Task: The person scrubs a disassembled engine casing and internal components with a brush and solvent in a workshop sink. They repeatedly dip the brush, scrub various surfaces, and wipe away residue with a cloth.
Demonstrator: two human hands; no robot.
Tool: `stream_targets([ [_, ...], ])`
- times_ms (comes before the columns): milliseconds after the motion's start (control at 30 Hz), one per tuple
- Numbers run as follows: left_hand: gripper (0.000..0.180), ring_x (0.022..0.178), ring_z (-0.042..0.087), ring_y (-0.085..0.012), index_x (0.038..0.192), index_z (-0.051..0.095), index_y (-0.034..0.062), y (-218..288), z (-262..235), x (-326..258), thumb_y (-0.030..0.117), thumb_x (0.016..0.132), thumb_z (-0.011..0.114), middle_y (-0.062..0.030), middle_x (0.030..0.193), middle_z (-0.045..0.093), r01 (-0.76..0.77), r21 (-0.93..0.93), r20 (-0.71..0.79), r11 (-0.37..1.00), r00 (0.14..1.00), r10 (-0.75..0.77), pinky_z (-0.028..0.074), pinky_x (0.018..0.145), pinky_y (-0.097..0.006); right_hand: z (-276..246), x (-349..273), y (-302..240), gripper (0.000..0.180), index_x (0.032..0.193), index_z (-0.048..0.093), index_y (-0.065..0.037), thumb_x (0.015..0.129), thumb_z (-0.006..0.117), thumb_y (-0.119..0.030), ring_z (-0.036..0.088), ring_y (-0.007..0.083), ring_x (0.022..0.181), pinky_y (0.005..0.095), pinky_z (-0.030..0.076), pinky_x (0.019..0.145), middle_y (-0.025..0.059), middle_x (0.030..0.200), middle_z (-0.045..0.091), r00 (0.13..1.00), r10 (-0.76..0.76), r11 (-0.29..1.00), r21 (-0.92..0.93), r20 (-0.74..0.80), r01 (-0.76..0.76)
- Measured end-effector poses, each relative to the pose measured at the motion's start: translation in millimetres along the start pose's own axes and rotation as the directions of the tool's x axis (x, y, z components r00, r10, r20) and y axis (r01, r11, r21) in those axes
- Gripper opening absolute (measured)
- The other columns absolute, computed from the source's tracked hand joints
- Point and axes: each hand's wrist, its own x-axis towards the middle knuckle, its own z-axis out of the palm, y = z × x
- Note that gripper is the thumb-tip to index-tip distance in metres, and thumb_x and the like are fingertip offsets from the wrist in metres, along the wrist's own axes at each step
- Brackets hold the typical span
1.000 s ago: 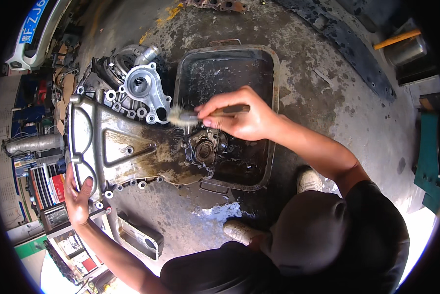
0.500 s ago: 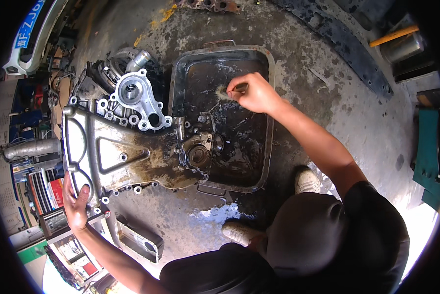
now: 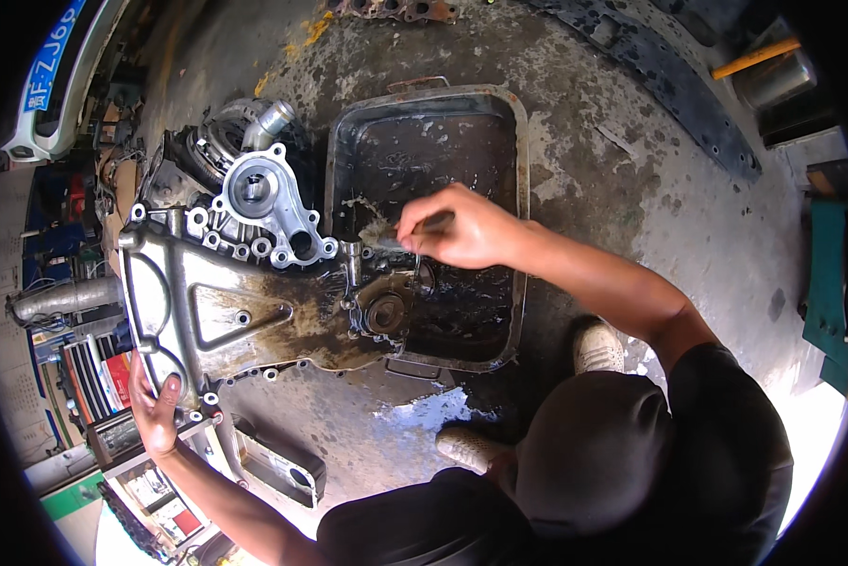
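My left hand grips the left edge of a large metal engine timing cover, thumb on top and fingers mostly behind the rim. The cover is bright at its broad end and coated with brown oily grime towards its narrow end. That narrow end reaches over a dark metal drip tray holding dark liquid. My right hand is closed round a brush, its handle mostly hidden in the fingers. The pale, wet brush bristles are close to the cover's narrow end, above the tray; contact is hard to tell.
Behind the cover sits a silver pump housing with other engine parts. An oblong metal pan lies on the floor near my left forearm. Shelves with boxes stand at the left, a long dark panel lies far right, and my shoes are below the tray.
My right hand has moved left and nearer with the brush, from over the tray's middle to beside the cover's narrow end. My left hand keeps its grip on the cover.
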Motion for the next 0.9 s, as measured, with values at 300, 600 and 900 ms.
stream_targets([
  [300, 0.074, 0.106, 0.053, -0.0142, 0.141, 0.042, -0.0067, 10.4, 3.6, 3.2, 0.015, 0.081, 0.08, -0.0066, 0.122, 0.058, -0.008, -0.113, 0.031, 0.994, 0.999, 0.012, 0.038, 0.096, -0.028, -7.4, 1.1, 24.6, 0.008, 0.093, 0.07, -0.002, 0.086, 0.068, 0.001, 0.07, 0.0185, 0.084, 0.0327, 0.056, 0.08, 0.0091, 0.087, 0.073, 0.991, 0.053, 0.999, 0.007, -0.125, -0.053],
  [600, 0.063, 0.098, 0.055, -0.0108, 0.13, 0.051, -0.0026, 27.0, 14.1, 4.8, 0.018, 0.079, 0.082, -0.0022, 0.109, 0.061, -0.083, -0.148, 0.052, 0.985, 0.994, 0.091, 0.041, 0.087, -0.025, -51.1, -10.8, 114.3, 0.015, 0.091, 0.07, -0.007, 0.078, 0.063, -0.006, 0.068, 0.0348, 0.081, 0.0425, 0.052, 0.076, 0.016, 0.081, 0.07, 0.941, 0.243, 0.649, -0.682, -0.234, -0.337],
  [900, 0.056, 0.085, 0.056, -0.0067, 0.122, 0.054, 0.0003, 67.2, 27.7, 2.2, 0.021, 0.078, 0.082, 0.0014, 0.098, 0.061, -0.05, -0.141, 0.107, 0.989, 0.992, 0.066, 0.041, 0.078, -0.02, -4.0, 20.4, -90.2, 0.005, 0.085, 0.064, -0.001, 0.083, 0.068, -0.001, 0.073, 0.0285, 0.078, 0.0345, 0.059, 0.067, 0.0147, 0.088, 0.071, 0.764, -0.592, 0.796, -0.335, -0.257, 0.505],
])
